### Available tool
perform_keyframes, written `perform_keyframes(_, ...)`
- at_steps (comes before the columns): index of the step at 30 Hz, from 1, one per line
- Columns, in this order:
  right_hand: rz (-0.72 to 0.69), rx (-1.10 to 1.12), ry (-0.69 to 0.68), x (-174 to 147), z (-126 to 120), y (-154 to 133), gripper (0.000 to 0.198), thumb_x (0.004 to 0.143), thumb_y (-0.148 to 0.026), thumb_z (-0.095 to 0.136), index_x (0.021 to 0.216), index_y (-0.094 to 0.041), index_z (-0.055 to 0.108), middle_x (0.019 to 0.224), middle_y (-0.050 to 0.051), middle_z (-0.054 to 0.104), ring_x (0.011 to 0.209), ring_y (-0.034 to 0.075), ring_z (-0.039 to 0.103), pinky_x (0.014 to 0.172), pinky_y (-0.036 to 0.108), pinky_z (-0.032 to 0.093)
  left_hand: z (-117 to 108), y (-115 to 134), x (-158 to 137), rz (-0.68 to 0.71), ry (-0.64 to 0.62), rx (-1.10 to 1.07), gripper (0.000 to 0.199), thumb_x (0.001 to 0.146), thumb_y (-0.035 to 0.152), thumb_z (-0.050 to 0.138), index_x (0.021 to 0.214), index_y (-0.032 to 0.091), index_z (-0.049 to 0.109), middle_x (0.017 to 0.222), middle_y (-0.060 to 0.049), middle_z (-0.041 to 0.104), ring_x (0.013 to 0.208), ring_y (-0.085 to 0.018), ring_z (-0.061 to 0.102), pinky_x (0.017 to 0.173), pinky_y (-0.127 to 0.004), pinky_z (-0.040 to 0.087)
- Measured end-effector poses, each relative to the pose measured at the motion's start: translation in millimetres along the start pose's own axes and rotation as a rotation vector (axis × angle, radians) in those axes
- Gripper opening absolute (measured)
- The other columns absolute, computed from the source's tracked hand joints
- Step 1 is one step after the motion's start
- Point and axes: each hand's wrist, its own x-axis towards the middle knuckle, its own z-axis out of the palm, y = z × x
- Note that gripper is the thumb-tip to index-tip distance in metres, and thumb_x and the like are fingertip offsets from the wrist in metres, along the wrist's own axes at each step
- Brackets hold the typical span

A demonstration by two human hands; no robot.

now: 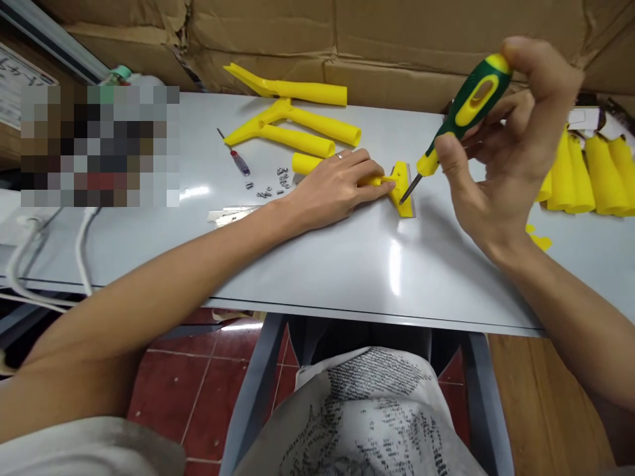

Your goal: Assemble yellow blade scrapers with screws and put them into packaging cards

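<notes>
My left hand [337,185] is closed over the handle of a yellow scraper [403,182], pressing it flat on the table. A thin metal blade [411,192] shows along the scraper's head. In my right hand [510,145] is a green and yellow screwdriver [469,109], gripped between thumb and fingers. It is tilted, with its tip at the scraper head near the blade. Whether a screw sits under the tip is too small to tell. Left of my left hand lie several small screws [282,177] and a few flat blades [233,215].
Several yellow scraper handles [307,137] lie toward the back, beside a small screwdriver [239,162]. More yellow handles [590,175] stand at the right, near small yellow pieces [540,239]. White cables [82,248] run at the left. Cardboard boxes [387,39] line the back edge.
</notes>
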Motion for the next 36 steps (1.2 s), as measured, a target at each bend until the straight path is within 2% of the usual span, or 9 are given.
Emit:
perform_keyframes(4, -0.050, 0.156, -0.070, -5.3, 11.2, 9.4, 0.066, 0.102, -0.083, 0.065, 0.155, -0.049, 0.046, 0.143, -0.003, 0.065, 0.112, 0.019, 0.081, 0.086, 0.035, 0.076, 0.5, -1.2, -2.1, 0.076, 0.046, 0.140, 0.042, 0.121, 0.024, 0.042, 0.148, 0.029, 0.073, 0.131, -0.010, 0.076, 0.116, -0.026, 0.069, 0.084, -0.038, 0.056)
perform_keyframes(9, -0.048, 0.189, -0.090, -4.6, 8.9, 6.3, 0.065, 0.105, -0.081, 0.061, 0.161, -0.052, 0.045, 0.161, -0.003, 0.056, 0.121, 0.021, 0.078, 0.088, 0.040, 0.078, -0.2, -1.3, -3.3, 0.118, 0.076, 0.198, 0.039, 0.120, 0.022, 0.048, 0.149, 0.028, 0.073, 0.129, -0.009, 0.077, 0.113, -0.024, 0.068, 0.080, -0.034, 0.051)
perform_keyframes(14, -0.133, 0.260, -0.072, 9.6, -4.4, 26.0, 0.067, 0.100, -0.080, 0.069, 0.161, -0.055, 0.053, 0.138, 0.000, 0.065, 0.122, 0.025, 0.074, 0.092, 0.047, 0.077, 1.3, -1.6, -4.9, 0.110, 0.087, 0.203, 0.040, 0.119, 0.019, 0.049, 0.150, 0.030, 0.072, 0.129, -0.009, 0.077, 0.112, -0.024, 0.068, 0.080, -0.035, 0.050)
perform_keyframes(18, -0.181, 0.293, -0.075, 18.4, -8.6, 43.9, 0.058, 0.101, -0.068, 0.075, 0.155, -0.057, 0.057, 0.121, 0.001, 0.063, 0.107, 0.021, 0.074, 0.095, 0.047, 0.076, 2.0, -2.3, -6.1, 0.111, 0.095, 0.190, 0.041, 0.119, 0.019, 0.048, 0.151, 0.030, 0.072, 0.130, -0.010, 0.076, 0.114, -0.025, 0.068, 0.080, -0.035, 0.051)
perform_keyframes(21, -0.165, 0.244, -0.079, 18.4, -13.2, 44.5, 0.062, 0.099, -0.065, 0.078, 0.155, -0.055, 0.056, 0.116, 0.000, 0.063, 0.096, 0.018, 0.073, 0.086, 0.042, 0.075, 2.2, -2.0, -5.5, 0.128, 0.123, 0.207, 0.039, 0.118, 0.018, 0.051, 0.148, 0.029, 0.073, 0.128, -0.009, 0.077, 0.112, -0.024, 0.069, 0.077, -0.033, 0.050)
perform_keyframes(25, -0.102, 0.094, -0.105, 16.2, -22.3, 40.1, 0.076, 0.092, -0.065, 0.085, 0.160, -0.053, 0.053, 0.113, 0.000, 0.067, 0.093, 0.018, 0.072, 0.077, 0.037, 0.070, 1.8, -1.4, -4.5, 0.134, 0.122, 0.211, 0.036, 0.118, 0.020, 0.053, 0.146, 0.028, 0.074, 0.127, -0.008, 0.077, 0.110, -0.023, 0.069, 0.080, -0.033, 0.052)
perform_keyframes(31, -0.113, 0.106, -0.263, 22.2, -32.8, 42.7, 0.075, 0.096, -0.065, 0.082, 0.162, -0.056, 0.048, 0.134, -0.001, 0.070, 0.099, 0.019, 0.079, 0.074, 0.035, 0.066, -0.6, -0.3, -4.4, 0.107, 0.077, 0.229, 0.040, 0.118, 0.016, 0.051, 0.148, 0.029, 0.073, 0.129, -0.009, 0.078, 0.112, -0.023, 0.069, 0.080, -0.033, 0.053)
perform_keyframes(34, -0.170, 0.071, -0.157, 24.6, -31.9, 43.9, 0.078, 0.088, -0.062, 0.093, 0.155, -0.054, 0.052, 0.143, -0.002, 0.065, 0.091, 0.015, 0.077, 0.061, 0.029, 0.056, -0.4, 0.5, -3.2, 0.125, 0.113, 0.230, 0.037, 0.118, 0.017, 0.054, 0.147, 0.028, 0.074, 0.126, -0.009, 0.079, 0.109, -0.022, 0.069, 0.078, -0.033, 0.051)
perform_keyframes(36, -0.201, 0.113, -0.081, 24.4, -27.8, 42.3, 0.081, 0.085, -0.069, 0.094, 0.154, -0.053, 0.054, 0.148, -0.002, 0.060, 0.090, 0.011, 0.075, 0.060, 0.026, 0.056, 0.2, 0.8, -2.5, 0.128, 0.128, 0.229, 0.036, 0.118, 0.018, 0.054, 0.145, 0.027, 0.075, 0.124, -0.009, 0.079, 0.108, -0.022, 0.069, 0.077, -0.032, 0.050)
